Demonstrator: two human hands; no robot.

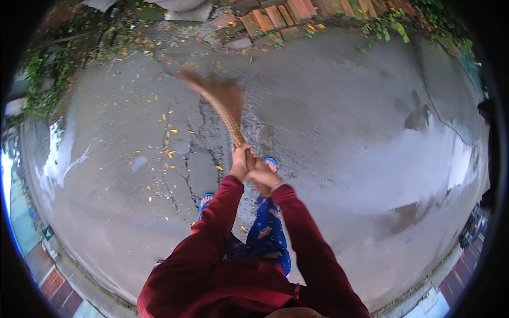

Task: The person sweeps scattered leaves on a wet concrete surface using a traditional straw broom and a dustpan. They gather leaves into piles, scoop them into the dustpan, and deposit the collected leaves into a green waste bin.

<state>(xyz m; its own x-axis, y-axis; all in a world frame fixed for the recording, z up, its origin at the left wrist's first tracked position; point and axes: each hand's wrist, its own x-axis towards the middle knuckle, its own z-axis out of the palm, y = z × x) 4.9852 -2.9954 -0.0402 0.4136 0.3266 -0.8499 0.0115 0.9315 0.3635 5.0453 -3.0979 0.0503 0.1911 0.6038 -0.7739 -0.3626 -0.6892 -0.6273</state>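
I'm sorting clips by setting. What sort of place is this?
Probably an outdoor yard or lane: wet, cracked concrete ground strewn with fallen leaves, edged by a brick border and plants. Both hands grip a broom.

Broom [225,106] head far left of centre smeared by motion blur; bristle tips indistinct. Handle hidden inside left hand [240,163] and right hand [263,177]. Sandals [205,200] mostly covered by sleeves [214,222] and trousers [268,236]. Torso cut off at near edge. Leaves [170,130] too small to identify.
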